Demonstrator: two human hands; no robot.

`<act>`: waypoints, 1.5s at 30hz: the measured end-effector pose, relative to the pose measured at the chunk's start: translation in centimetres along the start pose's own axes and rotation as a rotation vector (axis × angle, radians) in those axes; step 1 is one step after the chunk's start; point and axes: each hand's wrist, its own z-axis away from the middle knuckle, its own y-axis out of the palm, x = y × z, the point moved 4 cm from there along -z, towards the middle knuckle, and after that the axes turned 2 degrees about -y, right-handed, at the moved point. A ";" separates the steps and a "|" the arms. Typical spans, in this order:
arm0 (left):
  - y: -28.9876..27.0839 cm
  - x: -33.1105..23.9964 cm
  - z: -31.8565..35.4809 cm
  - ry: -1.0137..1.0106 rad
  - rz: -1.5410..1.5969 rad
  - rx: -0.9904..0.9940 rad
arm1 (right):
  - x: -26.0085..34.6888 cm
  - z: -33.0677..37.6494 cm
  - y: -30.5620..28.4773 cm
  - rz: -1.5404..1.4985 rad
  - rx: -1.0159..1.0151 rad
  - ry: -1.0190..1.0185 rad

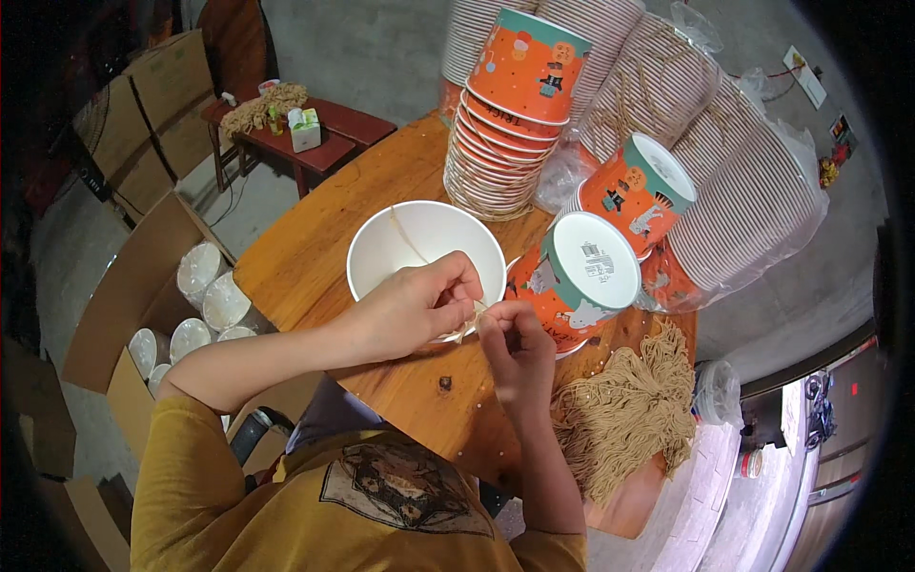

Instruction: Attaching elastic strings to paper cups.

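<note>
A white-lined paper bucket faces me, its open mouth tilted up on the wooden table. A strand of tan string runs across its inside toward my fingers. My left hand reaches over the bucket's near rim, fingertips pinched on the string. Close beside it, my right hand pinches the same string at the rim, thumb against index finger. What shape the string takes between the fingertips is too small to make out. To the right lies a thick bundle of loose tan strings.
Orange printed buckets stand upside down beside the bowl-like one. A tall stack of buckets rises behind, near wrapped stacks. The wooden table has a curved edge. Left on the floor, an open carton holds wrapped cylinders; a red bench stands farther off.
</note>
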 end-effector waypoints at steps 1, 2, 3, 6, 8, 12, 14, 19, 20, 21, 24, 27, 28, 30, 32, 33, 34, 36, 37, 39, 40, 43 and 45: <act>0.0 0.0 0.0 0.000 0.000 0.000 | 0.1 0.0 0.0 0.000 0.000 0.000; 0.0 -0.1 0.0 0.000 -0.008 -0.002 | 0.3 0.0 0.0 -0.016 0.003 -0.017; 0.0 -0.1 -0.1 0.000 -0.017 -0.003 | 0.4 0.0 0.0 -0.032 0.006 -0.035; -0.2 -0.1 0.0 0.003 -0.050 0.001 | 0.3 0.0 0.2 -0.015 0.031 0.022; -0.2 -0.2 0.1 0.001 -0.064 0.012 | 0.4 0.0 0.1 -0.005 0.034 0.040; 0.5 -2.4 0.9 0.185 -0.390 -0.001 | 0.0 0.0 -0.3 0.014 0.031 0.038; 0.8 -2.5 1.5 0.287 -0.515 -0.053 | 0.2 0.0 0.0 -0.085 0.036 0.107; 1.8 -3.2 2.5 0.446 -0.646 -0.069 | -0.3 0.0 -0.1 -0.157 0.046 0.097; 1.8 -3.0 2.6 0.448 -0.622 -0.074 | -0.4 0.0 -0.1 -0.138 0.062 0.104; 1.7 -3.0 2.6 0.447 -0.623 -0.075 | -0.4 0.0 0.0 -0.119 0.077 0.111; 1.2 -2.4 2.1 0.235 -0.461 -0.012 | 0.1 0.0 0.0 -0.200 0.075 0.106; 0.5 -1.9 1.7 0.104 -0.386 -0.010 | 0.4 0.0 0.0 -0.202 0.072 0.120; 0.4 -1.9 1.6 0.119 -0.424 0.002 | 0.3 0.0 0.0 -0.202 0.073 0.119; 0.1 -1.5 1.4 0.133 -0.463 0.011 | 0.1 0.1 0.0 -0.225 0.076 0.109; 0.1 -1.4 1.3 0.193 -0.512 0.016 | -0.1 0.0 0.1 -0.225 0.076 0.095; 0.1 -1.6 1.4 0.193 -0.512 0.015 | 0.0 0.0 0.1 -0.225 0.076 0.082; 0.1 -1.9 1.4 0.177 -0.461 -0.007 | -0.1 0.0 0.0 -0.225 0.075 0.083; 0.3 -2.7 1.4 0.160 -0.410 -0.028 | -0.2 0.0 0.0 -0.194 0.090 0.093; 0.4 -2.8 1.5 0.079 -0.398 -0.003 | -0.1 0.0 0.0 -0.194 0.090 0.093; 0.6 -2.5 1.5 -0.002 -0.385 0.022 | 0.1 0.0 0.0 -0.203 0.083 0.103; 0.6 -2.2 1.4 0.006 -0.370 0.021 | 0.1 0.0 0.0 -0.203 0.084 0.103; 0.5 -2.0 1.2 -0.018 -0.325 0.041 | 0.3 0.0 0.0 -0.199 0.084 0.099; 0.4 -2.0 1.0 -0.049 -0.294 0.062 | 0.3 0.0 0.0 -0.217 0.091 0.104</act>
